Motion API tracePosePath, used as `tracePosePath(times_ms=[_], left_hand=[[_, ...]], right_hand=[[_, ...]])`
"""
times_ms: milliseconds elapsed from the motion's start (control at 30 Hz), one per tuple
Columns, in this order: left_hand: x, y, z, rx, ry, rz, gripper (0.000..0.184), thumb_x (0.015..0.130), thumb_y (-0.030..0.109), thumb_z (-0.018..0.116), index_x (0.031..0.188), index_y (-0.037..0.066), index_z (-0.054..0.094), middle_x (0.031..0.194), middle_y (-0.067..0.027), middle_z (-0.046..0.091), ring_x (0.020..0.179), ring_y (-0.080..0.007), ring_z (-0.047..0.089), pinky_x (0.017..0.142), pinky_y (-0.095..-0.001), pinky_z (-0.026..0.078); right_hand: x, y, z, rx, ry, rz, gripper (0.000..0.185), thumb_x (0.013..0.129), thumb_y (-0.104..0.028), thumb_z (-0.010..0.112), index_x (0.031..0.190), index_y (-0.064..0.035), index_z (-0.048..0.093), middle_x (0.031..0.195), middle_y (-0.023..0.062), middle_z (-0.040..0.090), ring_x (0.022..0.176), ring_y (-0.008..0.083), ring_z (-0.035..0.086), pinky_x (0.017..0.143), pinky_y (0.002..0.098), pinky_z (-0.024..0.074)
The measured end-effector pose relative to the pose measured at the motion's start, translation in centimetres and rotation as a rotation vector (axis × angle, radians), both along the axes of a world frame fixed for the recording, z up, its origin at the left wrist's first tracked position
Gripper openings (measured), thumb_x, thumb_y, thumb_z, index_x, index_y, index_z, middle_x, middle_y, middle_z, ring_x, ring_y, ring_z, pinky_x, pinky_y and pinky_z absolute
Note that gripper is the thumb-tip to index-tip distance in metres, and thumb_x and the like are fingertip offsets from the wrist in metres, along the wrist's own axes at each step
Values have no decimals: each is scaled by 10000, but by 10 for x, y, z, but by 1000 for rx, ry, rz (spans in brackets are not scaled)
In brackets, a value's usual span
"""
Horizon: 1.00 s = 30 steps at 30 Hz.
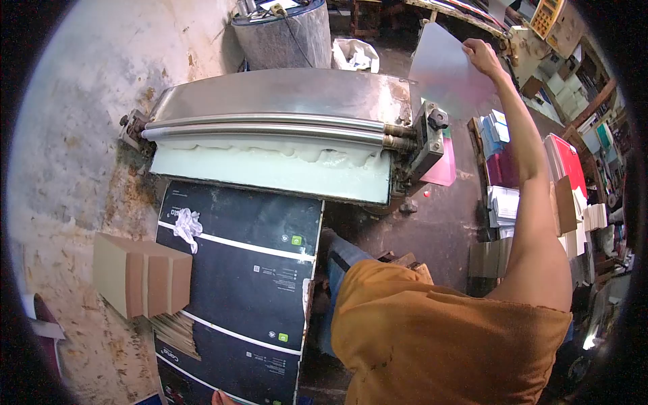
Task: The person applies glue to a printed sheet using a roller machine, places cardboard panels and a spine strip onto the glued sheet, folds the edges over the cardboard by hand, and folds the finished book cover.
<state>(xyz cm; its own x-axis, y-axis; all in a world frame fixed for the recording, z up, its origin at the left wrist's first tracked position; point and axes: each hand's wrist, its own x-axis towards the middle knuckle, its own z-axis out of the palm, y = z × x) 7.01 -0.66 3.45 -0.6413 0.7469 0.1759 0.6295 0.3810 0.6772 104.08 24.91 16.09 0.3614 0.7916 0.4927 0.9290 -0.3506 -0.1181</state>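
My right hand (482, 57) is raised at the upper right, its fingers closed on the edge of a translucent plastic sheet (442, 64), which hangs tilted beside the roller machine. At the bottom edge, only the fingertips of my left hand (221, 398) show, close to the dark printed wrapping (236, 283); whether they hold anything is hidden. Between the hands stands the machine with long metal rollers (270, 130). Thick white paste (304, 150) lies along them, above a pale plate (270, 170).
A block of brown board pieces (145, 277) stands at the left, near a crumpled white cloth (187, 226). Behind the machine are a grey drum (287, 44) and a white sack (356, 55). Paper stacks (503, 206) line the right side. A pink sheet (442, 167) lies by the machine.
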Motion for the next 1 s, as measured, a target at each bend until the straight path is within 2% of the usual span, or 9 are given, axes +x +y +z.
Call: tracePosePath(times_ms=[267,367,400,500,533,600,633,867,1000], left_hand=[[-3,-7,2,18,-33,53,199,932,84,754,1049,-74,722,964,-153,737,872,-200,665,833,-333,545],[5,3,11,-88,38,25,217,961,79,713,1108,-81,702,1022,-165,732,922,-218,683,855,-336,550],[1,5,6,-35,-8,-22,235,971,82,698,1139,-82,689,1065,-173,724,963,-229,683,882,-338,543],[-59,21,-49,87,-82,-170,307,1013,86,622,1269,-85,613,1243,-210,663,1123,-272,653,978,-369,518],[-89,20,-77,105,-68,-227,346,1035,82,577,1337,-86,562,1333,-232,617,1201,-295,624,1018,-394,505],[-13,46,-21,237,47,-291,352,1017,47,588,1354,-50,564,1161,-174,700,1080,-237,647,994,-358,483],[18,61,-3,323,-51,-273,344,1015,39,583,1347,-51,565,1139,-166,702,1075,-224,644,999,-355,474],[110,114,43,530,-393,-436,363,961,107,670,1304,2,613,1060,-100,746,1030,-167,668,987,-342,476],[113,147,20,668,-659,-434,568,993,181,672,1470,-9,428,1365,-182,604,1273,-246,576,1061,-365,447]], right_hand=[[10,15,31,15,-167,-117,276,980,-314,579,1164,-120,648,1099,219,709,1070,437,658,873,531,523],[-19,26,63,174,-307,39,237,982,-281,585,1068,-63,617,947,198,704,946,446,660,807,523,512],[-21,34,76,114,-424,-6,256,996,-281,606,1112,-54,632,917,191,726,798,375,714,694,460,553],[-125,38,141,125,-387,-46,276,923,-265,621,1144,-121,704,952,217,734,889,326,736,776,456,564],[-127,53,152,191,-495,-20,169,922,-186,615,1058,-122,692,853,234,712,775,386,723,689,546,545],[-201,60,195,261,-683,154,87,960,-136,587,999,-96,654,757,202,688,653,361,700,573,475,530],[-223,75,207,383,-561,563,86,969,-153,604,963,-69,623,727,196,674,610,343,689,536,453,518],[-495,42,258,601,-715,1284,51,969,-118,656,977,-68,651,650,128,642,543,273,648,508,396,501],[-594,20,265,719,-566,1509,156,1011,-217,655,991,-64,672,552,40,580,468,69,525,428,274,374]])
